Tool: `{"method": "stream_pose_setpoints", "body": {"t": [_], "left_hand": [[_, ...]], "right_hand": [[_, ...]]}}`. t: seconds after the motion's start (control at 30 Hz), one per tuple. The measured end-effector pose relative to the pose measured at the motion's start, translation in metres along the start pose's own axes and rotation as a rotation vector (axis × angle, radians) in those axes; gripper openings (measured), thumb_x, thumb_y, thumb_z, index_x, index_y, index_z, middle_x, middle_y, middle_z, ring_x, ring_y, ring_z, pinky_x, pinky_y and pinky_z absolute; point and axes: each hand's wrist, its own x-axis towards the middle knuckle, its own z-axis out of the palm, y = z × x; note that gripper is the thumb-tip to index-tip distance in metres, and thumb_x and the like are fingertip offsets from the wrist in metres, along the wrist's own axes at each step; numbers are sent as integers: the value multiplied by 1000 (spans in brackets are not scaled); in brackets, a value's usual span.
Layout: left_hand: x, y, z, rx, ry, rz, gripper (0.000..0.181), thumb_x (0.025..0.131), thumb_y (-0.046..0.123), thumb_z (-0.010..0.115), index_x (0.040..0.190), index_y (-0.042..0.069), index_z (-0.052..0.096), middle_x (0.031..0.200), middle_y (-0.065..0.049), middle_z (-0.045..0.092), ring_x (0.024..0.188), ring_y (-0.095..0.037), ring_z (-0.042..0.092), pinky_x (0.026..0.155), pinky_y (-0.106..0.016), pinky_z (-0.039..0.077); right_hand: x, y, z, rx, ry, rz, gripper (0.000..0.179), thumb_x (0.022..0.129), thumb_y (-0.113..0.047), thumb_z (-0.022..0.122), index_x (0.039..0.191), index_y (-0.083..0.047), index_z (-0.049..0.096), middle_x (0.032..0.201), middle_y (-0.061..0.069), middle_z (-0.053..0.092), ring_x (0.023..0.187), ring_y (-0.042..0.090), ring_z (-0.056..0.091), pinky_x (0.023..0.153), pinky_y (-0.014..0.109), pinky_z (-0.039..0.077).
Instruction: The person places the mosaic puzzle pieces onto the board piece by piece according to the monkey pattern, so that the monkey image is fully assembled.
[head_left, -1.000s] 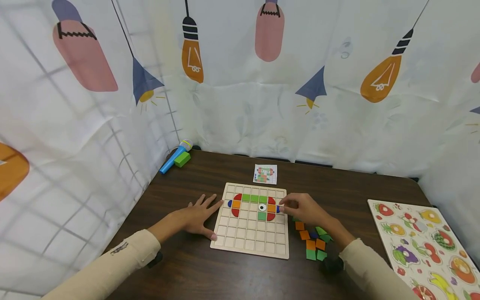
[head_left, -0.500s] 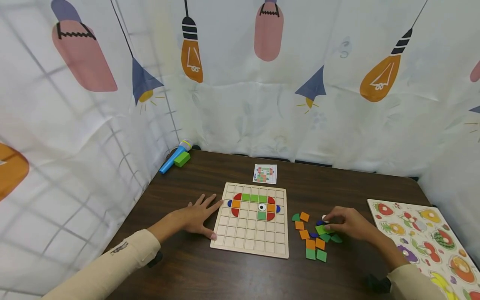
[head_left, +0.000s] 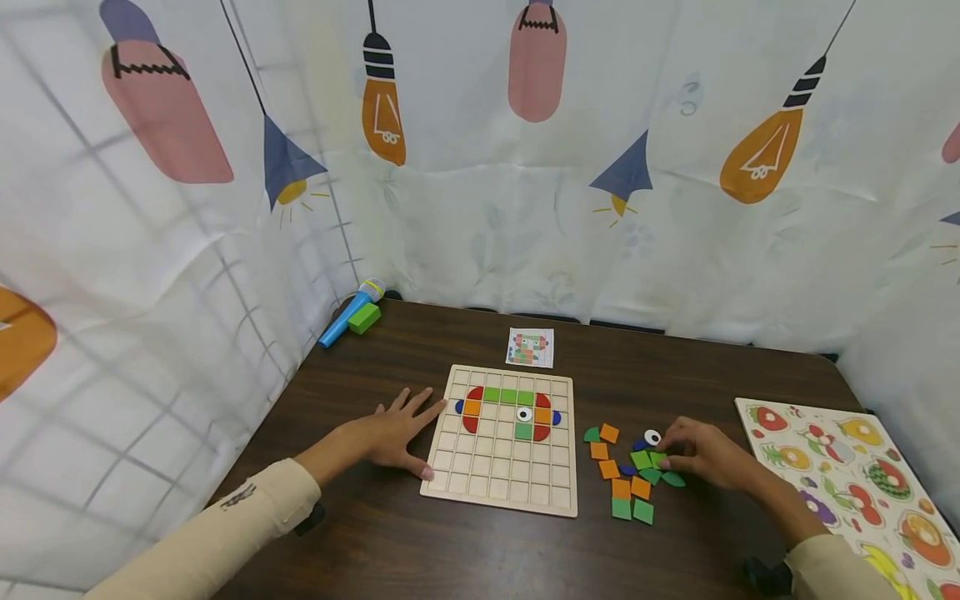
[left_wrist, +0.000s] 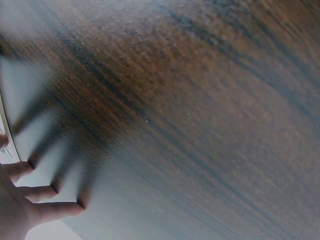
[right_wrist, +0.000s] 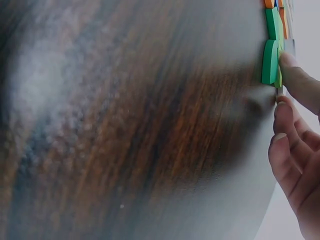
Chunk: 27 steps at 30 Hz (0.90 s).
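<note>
My left hand (head_left: 396, 435) lies with fingers spread at the left side of a wooden grid board (head_left: 480, 475), its thumb over the board's lower left corner. The board bears red, orange, green and blue tiles and one eye tile (head_left: 524, 414). On the right, my right hand (head_left: 701, 452) pinches a light green square tile (head_left: 657, 459) between thumb and fingers at the edge of the loose pile. A second eye tile (head_left: 652, 437) lies just beyond its fingertips. In the right wrist view the thumb (right_wrist: 300, 82) presses by the green tiles (right_wrist: 270, 62).
Loose orange tiles (head_left: 609, 470) and green tiles (head_left: 642, 511) lie between board and right hand. A small pattern card (head_left: 530, 347) sits behind the board. A fruit puzzle board (head_left: 855, 475) is at the right; a toy microphone (head_left: 352, 312) and green block (head_left: 365, 318) stand back left.
My right hand has moved from the board's right edge to the loose pile, leaving the blue tile on the board. The second eye tile now shows uncovered. The left hand has stayed put.
</note>
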Motion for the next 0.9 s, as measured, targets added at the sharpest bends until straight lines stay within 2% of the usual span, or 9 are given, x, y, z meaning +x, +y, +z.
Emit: {"method": "stream_pose_setpoints", "body": {"t": [0.17, 0.37, 0.5, 0.73, 0.9], "left_hand": [[0, 0, 0, 4, -5, -1, 116, 77, 75, 68, 163, 24, 11, 169, -16, 4, 151, -54, 8, 106, -79, 25], [0, 0, 0, 1, -8, -5, 116, 77, 75, 68, 163, 24, 10, 169, -16, 4, 151, -53, 7, 106, -79, 24], [0, -1, -1, 6, -7, -6, 116, 77, 75, 68, 163, 24, 10, 169, -16, 4, 151, -53, 7, 106, -78, 25], [0, 0, -1, 7, -10, -8, 116, 76, 75, 68, 163, 24, 10, 169, -16, 4, 151, -53, 8, 106, -78, 25], [0, 1, -2, 8, -11, -10, 116, 77, 74, 68, 163, 24, 10, 169, -16, 4, 151, -53, 8, 106, -78, 25]], "right_hand": [[1, 2, 1, 12, -9, 1, 15, 92, -29, 75, 103, -20, 75, 101, -3, 61, 75, -3, 47, 62, 22, 43], [-1, 4, -1, 25, 4, -76, 21, 91, -24, 76, 109, -13, 78, 100, -4, 60, 78, -3, 49, 61, 22, 44], [-2, 6, -1, 14, 25, -112, 20, 90, -22, 76, 107, -14, 78, 100, -4, 60, 82, -2, 51, 63, 22, 44], [-1, 5, -1, 9, 12, -103, 25, 91, -23, 75, 113, -11, 76, 103, -1, 59, 77, -4, 50, 62, 22, 47], [-2, 5, 1, 0, 4, -129, 26, 92, -20, 74, 115, -8, 75, 104, 0, 58, 75, -5, 49, 61, 22, 47]]}}
